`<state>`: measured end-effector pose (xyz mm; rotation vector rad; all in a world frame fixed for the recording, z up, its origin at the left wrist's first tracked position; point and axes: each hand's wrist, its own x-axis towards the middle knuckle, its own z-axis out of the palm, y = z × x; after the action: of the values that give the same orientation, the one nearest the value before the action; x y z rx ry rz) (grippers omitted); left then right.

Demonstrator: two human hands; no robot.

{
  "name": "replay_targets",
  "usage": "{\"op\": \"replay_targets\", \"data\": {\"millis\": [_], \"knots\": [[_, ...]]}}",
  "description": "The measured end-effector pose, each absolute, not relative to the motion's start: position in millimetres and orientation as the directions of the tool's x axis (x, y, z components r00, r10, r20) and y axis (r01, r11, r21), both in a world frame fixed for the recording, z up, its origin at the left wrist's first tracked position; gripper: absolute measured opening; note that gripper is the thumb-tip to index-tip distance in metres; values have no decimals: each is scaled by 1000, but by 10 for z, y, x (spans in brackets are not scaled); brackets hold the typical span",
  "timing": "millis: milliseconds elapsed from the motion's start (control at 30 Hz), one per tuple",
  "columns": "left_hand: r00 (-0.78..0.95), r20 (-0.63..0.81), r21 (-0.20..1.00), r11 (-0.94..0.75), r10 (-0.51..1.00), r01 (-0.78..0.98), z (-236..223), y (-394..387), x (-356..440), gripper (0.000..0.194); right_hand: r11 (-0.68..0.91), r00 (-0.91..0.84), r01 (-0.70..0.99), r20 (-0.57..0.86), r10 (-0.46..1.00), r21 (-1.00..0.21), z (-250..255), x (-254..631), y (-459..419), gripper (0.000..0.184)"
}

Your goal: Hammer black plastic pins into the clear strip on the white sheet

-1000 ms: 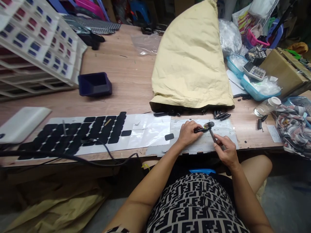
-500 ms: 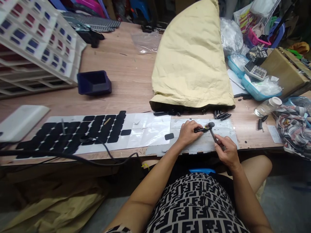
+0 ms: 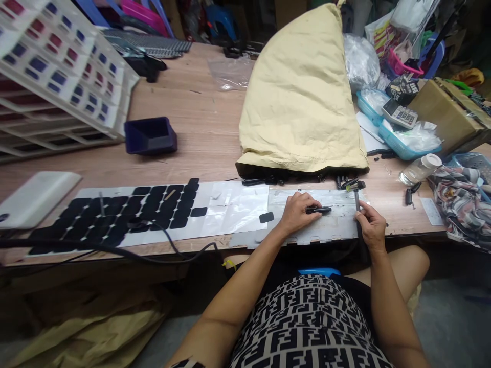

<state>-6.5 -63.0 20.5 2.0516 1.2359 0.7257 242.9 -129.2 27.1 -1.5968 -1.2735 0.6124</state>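
The left hand (image 3: 298, 213) hides one end of the black piece (image 3: 321, 210), and the right hand (image 3: 372, 226) covers part of the hammer (image 3: 357, 198). The picture's edges cut off the white crate (image 3: 128, 89) and patterned cloth (image 3: 454, 204).

The right hand (image 3: 371, 226) has moved the hammer (image 3: 357, 199) rightward, off the black piece (image 3: 321, 210). The hammer's head is now well apart from that piece, whose end has come into view.
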Motion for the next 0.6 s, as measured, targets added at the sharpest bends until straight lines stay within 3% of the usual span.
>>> {"op": "replay_targets", "data": {"millis": [267,467,600], "knots": [[752,225,731,-617,619,290,350,-967,-95,15,-2,329,368,128,936,-930,267,2416,-1315,39],[788,238,587,-731,568,349,230,-1183,12,18,-6,314,402,131,940,-915,249,2401,-1331,39],[793,218,561,-738,569,375,228,-1196,24,20,2,305,467,163,938,-884,233,2402,-1345,39]]}}
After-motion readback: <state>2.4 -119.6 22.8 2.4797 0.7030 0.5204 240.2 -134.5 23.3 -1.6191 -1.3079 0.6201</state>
